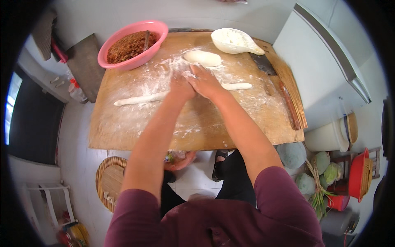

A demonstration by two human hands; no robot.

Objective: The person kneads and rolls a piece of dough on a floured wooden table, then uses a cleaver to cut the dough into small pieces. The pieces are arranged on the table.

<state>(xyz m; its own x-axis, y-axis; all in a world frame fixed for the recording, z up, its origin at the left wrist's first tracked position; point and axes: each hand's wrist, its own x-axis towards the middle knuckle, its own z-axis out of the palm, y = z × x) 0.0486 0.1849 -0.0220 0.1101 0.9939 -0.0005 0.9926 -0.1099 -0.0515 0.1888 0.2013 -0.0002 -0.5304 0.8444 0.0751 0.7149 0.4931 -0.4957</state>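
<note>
My left hand (182, 84) and my right hand (205, 81) are close together above the middle of a floured wooden board (123, 129). Flour whitens the fingers, and blur hides whether anything lies between them. A long thin rope of dough (139, 99) runs crosswise below my hands, which cover its middle; its other end shows past my right wrist. Just beyond my fingertips rests a smooth oval lump of dough (202, 58), with loose flour around it.
A pink basin (103, 58) of minced filling with a utensil stands back left. At back right are a white scoop (234, 49) of flour, a dark blade (262, 63) and a rolling pin (290, 106). A refrigerator (314, 61) borders the right side. A round stalk tray (101, 177) sits below left.
</note>
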